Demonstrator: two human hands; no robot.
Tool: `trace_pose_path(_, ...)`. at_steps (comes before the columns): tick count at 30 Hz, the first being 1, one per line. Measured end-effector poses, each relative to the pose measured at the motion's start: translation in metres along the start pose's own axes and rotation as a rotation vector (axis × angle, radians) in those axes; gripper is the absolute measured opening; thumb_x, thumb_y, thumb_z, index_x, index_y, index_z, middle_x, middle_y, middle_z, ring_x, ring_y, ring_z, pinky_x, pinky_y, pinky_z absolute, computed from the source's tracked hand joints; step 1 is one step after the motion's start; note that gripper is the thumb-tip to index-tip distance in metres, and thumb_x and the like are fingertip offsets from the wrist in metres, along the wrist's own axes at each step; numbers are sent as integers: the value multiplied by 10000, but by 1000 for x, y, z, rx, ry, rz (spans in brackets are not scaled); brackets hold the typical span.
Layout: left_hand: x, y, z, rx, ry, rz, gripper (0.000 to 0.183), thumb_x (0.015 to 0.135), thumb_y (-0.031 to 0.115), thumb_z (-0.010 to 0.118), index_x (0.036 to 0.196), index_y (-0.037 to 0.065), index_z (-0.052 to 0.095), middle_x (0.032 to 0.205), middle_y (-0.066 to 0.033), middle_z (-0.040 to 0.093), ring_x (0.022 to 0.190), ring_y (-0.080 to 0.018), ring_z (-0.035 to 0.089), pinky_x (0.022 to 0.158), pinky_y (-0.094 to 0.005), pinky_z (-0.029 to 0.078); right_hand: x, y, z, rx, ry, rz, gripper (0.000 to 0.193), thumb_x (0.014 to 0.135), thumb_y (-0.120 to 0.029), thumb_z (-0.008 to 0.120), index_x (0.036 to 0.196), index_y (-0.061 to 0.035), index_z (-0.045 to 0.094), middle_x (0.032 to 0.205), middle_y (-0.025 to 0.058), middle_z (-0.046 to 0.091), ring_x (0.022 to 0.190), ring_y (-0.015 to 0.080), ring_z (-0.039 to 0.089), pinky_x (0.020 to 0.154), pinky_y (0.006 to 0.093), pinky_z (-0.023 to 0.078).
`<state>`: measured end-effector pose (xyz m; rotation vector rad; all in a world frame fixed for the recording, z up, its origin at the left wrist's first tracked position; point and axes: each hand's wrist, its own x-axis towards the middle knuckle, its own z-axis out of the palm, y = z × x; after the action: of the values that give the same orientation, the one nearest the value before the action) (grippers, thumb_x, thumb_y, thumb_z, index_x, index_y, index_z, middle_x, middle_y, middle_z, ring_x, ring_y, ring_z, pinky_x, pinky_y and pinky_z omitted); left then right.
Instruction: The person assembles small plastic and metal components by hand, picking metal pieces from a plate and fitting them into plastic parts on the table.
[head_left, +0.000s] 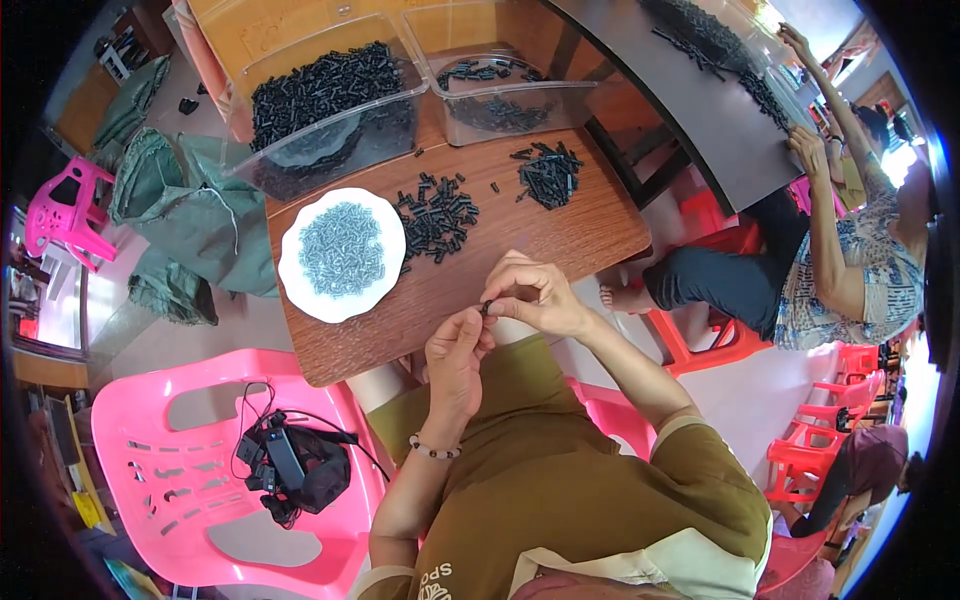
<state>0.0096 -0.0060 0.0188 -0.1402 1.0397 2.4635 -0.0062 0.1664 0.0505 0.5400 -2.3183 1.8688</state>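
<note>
Over the near edge of the wooden table (500,237), my two hands meet. My left hand (458,358) and my right hand (540,298) are both closed, pinching a small black cylindrical piece (486,307) between their fingertips; its details are too small to make out. Left of them, a white scalloped plate (298,285) holds a heap of tiny clear-grey pieces (342,248). A loose pile of short black pieces (440,217) lies against the plate's right side. Farther right is a second pile of black pieces (550,177), longer and thinner.
At the table's back stand two clear plastic bins, one full of black pieces (325,90), the other (480,135) sparsely filled. A pink chair (130,420) with a black bag and cables (300,465) is at my left, near green sacks (190,215). Another person (850,265) works at a dark table (690,100).
</note>
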Motion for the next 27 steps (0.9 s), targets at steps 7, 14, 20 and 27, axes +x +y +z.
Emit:
trace_pose_path(7, -1, 1, -2, -12, 21, -6, 189, 903, 220, 637, 992, 54, 653, 881, -16, 661, 698, -50, 548, 639, -191, 450, 1, -3, 1, -151, -22, -37, 127, 779, -85, 711, 901, -57, 696, 830, 35, 651, 843, 174, 549, 771, 304, 443)
trace_pose_path(14, 2, 5, -6, 137, 1, 56, 221, 882, 264, 659, 952, 55, 662, 815, 2, 660, 690, -46, 559, 637, -183, 458, -3, -11, 1, -57, -7, 28, 134, 788, -96, 707, 910, -45, 690, 837, 44, 651, 832, 174, 551, 757, 309, 447)
trace_pose_path(20, 3, 1, -8, 133, 0, 64, 221, 882, 277, 658, 939, 63, 666, 813, 10, 660, 677, -37, 553, 617, -174, 448, -5, -2, 1, -133, -19, -88, 113, 775, -68, 718, 879, -41, 681, 845, 48, 636, 826, 163, 556, 642, 261, 452)
trace_pose_path(27, 4, -3, -10, 111, 28, 21, 207, 890, 269, 650, 945, 70, 666, 790, 20, 641, 679, -39, 539, 622, -179, 437, -5, 3, 8, -154, 24, -74, 131, 766, -66, 728, 871, -30, 659, 859, 47, 643, 827, 152, 556, 661, 253, 460)
